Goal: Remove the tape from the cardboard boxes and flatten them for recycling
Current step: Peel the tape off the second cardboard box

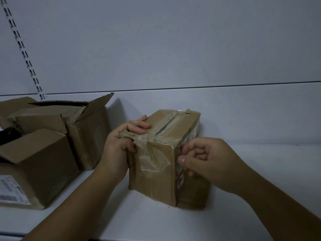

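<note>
A small box (156,174) stands on a white shelf (173,223), near its middle, with wrinkled clear tape (151,159) across its top seam and down its front face. The left hand (119,146) grips the box's upper left edge, fingers curled over the top. The right hand (208,159) has its fingers curled and pinches the box's right front edge between thumb and forefinger, though whether tape lies between them cannot be told. Two more boxes sit at left, one open (86,133), one labelled (34,171).
</note>
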Available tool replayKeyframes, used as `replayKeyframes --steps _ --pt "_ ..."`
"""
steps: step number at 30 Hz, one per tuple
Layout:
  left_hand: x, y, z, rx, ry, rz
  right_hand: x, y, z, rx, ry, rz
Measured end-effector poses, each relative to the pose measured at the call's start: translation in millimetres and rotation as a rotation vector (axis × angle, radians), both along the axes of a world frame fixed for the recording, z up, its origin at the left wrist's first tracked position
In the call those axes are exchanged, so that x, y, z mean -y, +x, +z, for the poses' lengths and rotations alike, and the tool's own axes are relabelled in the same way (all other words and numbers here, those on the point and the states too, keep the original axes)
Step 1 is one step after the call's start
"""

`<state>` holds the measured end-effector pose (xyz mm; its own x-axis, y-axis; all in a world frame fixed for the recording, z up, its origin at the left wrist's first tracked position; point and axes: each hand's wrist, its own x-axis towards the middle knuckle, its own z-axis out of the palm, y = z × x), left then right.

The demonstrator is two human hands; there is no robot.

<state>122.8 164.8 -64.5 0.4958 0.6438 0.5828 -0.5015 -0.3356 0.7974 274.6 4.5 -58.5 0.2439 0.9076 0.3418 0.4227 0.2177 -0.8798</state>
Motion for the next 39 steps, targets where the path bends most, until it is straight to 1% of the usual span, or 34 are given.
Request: replayKeyframes --steps 2,4,7,10,12,14,17,20,21,24,25,26,28,31,32,35,37,39 --pt "1.3 -0.1 0.9 0.004 -0.005 0.003 -2.7 -2.3 -1.1 -0.057 0.003 0.003" --pt "2.1 0.7 1.8 0.008 -0.017 0.016 -4.0 -3.4 -2.2 -0.06 0.03 -0.005" --pt "5.5 0.3 2.2 -0.014 0.015 0.047 -4.5 -4.5 -6.2 0.019 0.115 -0.022" --pt "5.9 -1.5 1.2 -0.161 0.062 0.134 -4.8 -4.5 -7.3 0.138 0.174 -0.047" --pt "5.0 -0.9 2.7 -0.101 0.041 0.105 -4.4 -2.8 -6.2 0.204 0.193 -0.048" --pt "4.4 1.9 4.0 -0.051 -0.01 0.075 -3.6 -0.9 -5.2 0.216 0.188 -0.032" --pt "-0.5 4.1 0.4 -0.046 -0.043 0.068 -3.1 -0.9 -3.6 0.13 0.146 -0.006" --pt "-1.7 4.6 -1.2 -0.038 0.007 0.06 -1.9 -0.1 0.2 0.02 0.082 0.063" --pt "-2.4 5.0 -1.6 -0.036 0.032 0.064 -1.0 0.3 2.2 -0.044 0.057 0.109" --pt "-4.3 4.8 -1.4 -0.038 0.062 0.066 4.5 0.3 10.2 -0.327 0.024 0.287" --pt "-4.4 5.0 -1.1 -0.04 0.064 0.063 6.4 0.4 12.4 -0.383 0.038 0.327" --pt "-3.7 4.9 -0.5 -0.043 0.056 0.059 7.7 0.3 13.8 -0.399 0.05 0.345" --pt "-3.2 4.3 -0.4 -0.054 0.026 0.048 9.0 0.1 14.8 -0.369 0.069 0.314" --pt "0.4 5.4 1.3 -0.05 0.031 0.047 13.9 -0.5 25.9 -0.292 0.066 0.218" --pt "2.4 5.4 2.7 -0.048 0.028 0.053 16.1 -2.7 33.9 -0.217 0.039 0.2" --pt "11.6 3.7 8.3 -0.076 0.04 0.108 15.1 -19.2 62.7 0.097 -0.057 0.148" --pt "17.1 1.9 11.2 -0.123 0.028 0.129 4.7 -37.6 79.6 0.178 -0.085 0.133" --pt "22.7 0.1 14.4 -0.153 0.033 0.125 -11.7 -55.2 91.9 0.186 -0.1 0.117"
